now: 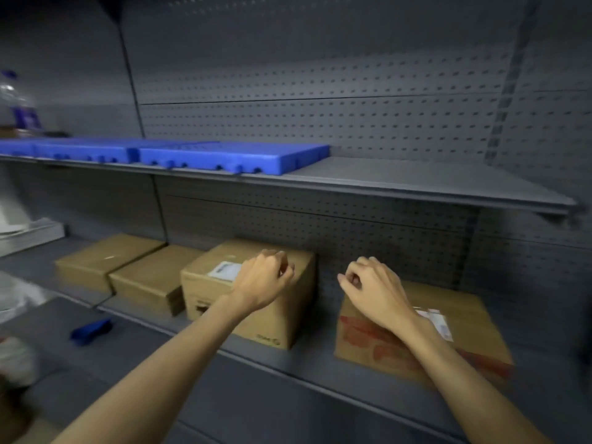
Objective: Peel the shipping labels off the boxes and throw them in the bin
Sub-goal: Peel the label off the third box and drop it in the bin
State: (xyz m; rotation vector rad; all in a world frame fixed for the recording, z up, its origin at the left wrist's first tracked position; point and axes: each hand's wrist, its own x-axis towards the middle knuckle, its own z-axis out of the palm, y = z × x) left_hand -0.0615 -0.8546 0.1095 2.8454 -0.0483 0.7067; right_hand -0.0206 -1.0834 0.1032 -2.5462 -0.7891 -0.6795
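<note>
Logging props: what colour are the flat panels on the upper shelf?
Bright blue panels, clearest in the head view.

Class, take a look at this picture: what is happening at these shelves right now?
A person reaches both arms toward cardboard boxes on a grey shelf. The left hand, fingers curled, is over the tall box, beside its white shipping label. The right hand, also curled, is above the red-printed box, whose label is still attached. Neither hand visibly holds anything. No bin is in view.

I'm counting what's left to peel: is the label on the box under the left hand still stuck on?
Still on. The white label lies flat on the box top, beside the left hand.
</note>
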